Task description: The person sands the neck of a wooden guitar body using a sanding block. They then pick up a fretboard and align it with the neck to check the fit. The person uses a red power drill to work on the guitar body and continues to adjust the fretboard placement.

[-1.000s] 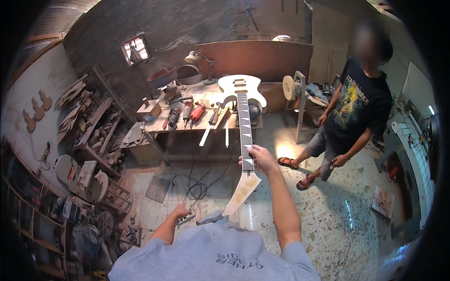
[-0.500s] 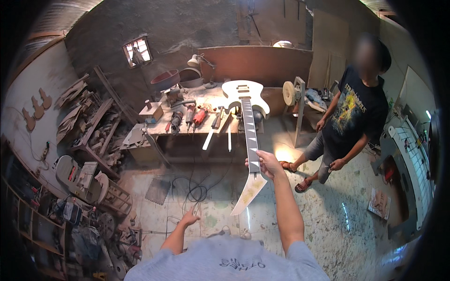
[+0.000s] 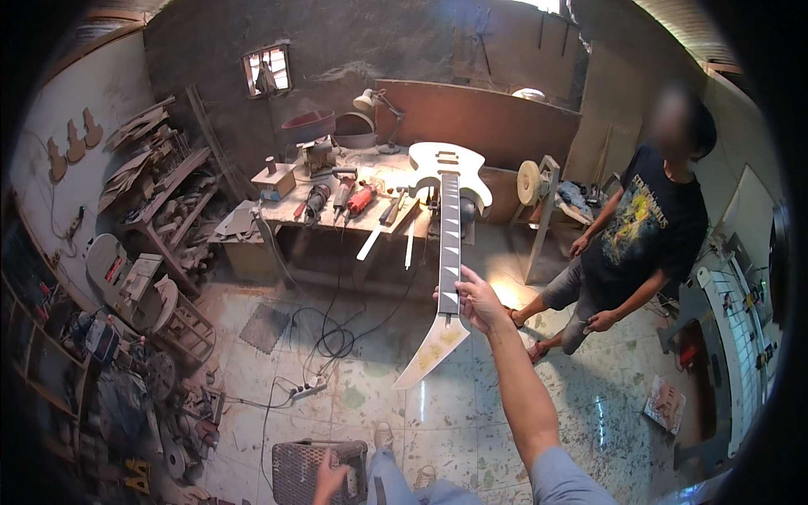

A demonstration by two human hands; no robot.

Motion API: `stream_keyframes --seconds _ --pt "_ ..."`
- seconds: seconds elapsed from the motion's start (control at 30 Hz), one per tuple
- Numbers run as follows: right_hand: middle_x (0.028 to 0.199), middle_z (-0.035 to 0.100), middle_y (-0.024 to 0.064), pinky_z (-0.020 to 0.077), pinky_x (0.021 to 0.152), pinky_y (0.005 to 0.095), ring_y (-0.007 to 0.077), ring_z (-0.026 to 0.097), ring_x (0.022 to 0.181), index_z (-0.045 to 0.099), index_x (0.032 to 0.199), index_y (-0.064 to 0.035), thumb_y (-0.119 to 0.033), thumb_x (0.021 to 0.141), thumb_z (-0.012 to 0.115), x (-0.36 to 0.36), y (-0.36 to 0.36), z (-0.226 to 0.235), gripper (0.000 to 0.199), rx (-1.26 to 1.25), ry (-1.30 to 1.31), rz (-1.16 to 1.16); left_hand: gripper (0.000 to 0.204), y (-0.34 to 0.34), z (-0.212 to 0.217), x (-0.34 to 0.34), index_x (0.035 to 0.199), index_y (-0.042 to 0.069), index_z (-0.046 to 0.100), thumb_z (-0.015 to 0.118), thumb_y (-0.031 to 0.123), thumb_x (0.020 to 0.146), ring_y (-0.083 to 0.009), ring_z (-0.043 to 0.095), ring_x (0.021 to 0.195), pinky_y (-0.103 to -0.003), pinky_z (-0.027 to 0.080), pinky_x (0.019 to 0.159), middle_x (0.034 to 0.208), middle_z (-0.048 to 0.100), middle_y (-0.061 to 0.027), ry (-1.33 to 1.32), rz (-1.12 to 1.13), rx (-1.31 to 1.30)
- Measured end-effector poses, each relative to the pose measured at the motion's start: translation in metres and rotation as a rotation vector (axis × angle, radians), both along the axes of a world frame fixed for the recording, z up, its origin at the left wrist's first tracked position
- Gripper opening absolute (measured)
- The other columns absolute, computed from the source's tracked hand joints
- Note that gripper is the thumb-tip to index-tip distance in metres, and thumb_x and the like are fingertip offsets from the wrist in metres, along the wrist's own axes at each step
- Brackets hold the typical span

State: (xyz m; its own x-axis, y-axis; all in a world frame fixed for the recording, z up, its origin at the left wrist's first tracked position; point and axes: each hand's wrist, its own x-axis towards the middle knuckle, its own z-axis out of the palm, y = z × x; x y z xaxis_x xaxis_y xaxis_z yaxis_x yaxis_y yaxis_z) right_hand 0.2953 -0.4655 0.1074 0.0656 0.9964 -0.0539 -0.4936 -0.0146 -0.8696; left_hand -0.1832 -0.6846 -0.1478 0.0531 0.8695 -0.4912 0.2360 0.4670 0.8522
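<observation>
My right hand (image 3: pixel 480 303) is wrapped round the neck of a white electric guitar (image 3: pixel 473 175), near its pointed headstock. The dark fretboard (image 3: pixel 450 223) has pale sharktooth inlays, and no strings show. The headstock (image 3: pixel 431 352) is pale with yellowish patches and hangs over the floor. The guitar's body lies toward the bench; I cannot tell whether it rests on something there. My left hand (image 3: pixel 331 476) is low at the lower edge, fingers apart and holding nothing, in front of or over a dark perforated crate-like stool (image 3: pixel 295 463).
The workbench (image 3: pixel 383 181) carries a red power tool (image 3: pixel 362 199), files (image 3: pixel 389 210) and a lamp (image 3: pixel 364 101). A person (image 3: pixel 661 202) stands at the right near a round wheel (image 3: pixel 530 183). Cables (image 3: pixel 337 341) and a power strip (image 3: pixel 309 390) lie on the floor. Scrap wood fills the left shelves (image 3: pixel 172 198).
My view has shifted, and the stool and my legs now show below. My left hand appears lower in the picture. My right hand keeps its hold on the guitar neck.
</observation>
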Motion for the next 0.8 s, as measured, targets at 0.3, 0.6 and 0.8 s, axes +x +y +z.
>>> stream_keyframes --seconds 0.3,0.6,0.8 --pt "0.111 0.071 0.0231 0.0656 0.083 0.0417 0.0306 0.076 0.098 0.02 0.162 -0.0015 0.001 0.102 0.051 -0.01 -0.001 0.003 0.067 0.007 -0.1 -0.016 0.085 -0.179 -0.119 -0.062 0.162 0.002 0.032 0.07 -0.007 0.086 -0.0231 0.056 0.131 -0.035 0.05 0.105 0.148 0.056 -0.0171 0.052 0.062 -0.18" --pt "0.115 0.07 0.0273 0.0656 0.083 0.0384 0.0317 0.076 0.101 0.028 0.158 0.0021 -0.004 0.105 0.047 -0.006 0.001 0.0 0.057 0.118 -0.134 0.005 0.077 -0.192 -0.125 -0.032 0.162 0.002 0.032 0.061 -0.007 0.092 -0.0182 0.061 0.111 -0.032 0.055 0.089 0.137 0.061 -0.0123 -0.126 0.058 -0.178" --pt "0.115 0.07 0.0275 0.065 0.085 0.0396 0.0323 0.075 0.102 0.03 0.156 0.0033 -0.003 0.105 0.047 -0.003 0.004 -0.003 0.055 0.099 -0.124 0.004 0.077 -0.2 -0.134 -0.037 0.161 0.001 0.033 0.063 -0.006 0.091 -0.0199 0.062 0.113 -0.033 0.055 0.091 0.14 0.059 -0.0146 -0.154 0.053 -0.158"
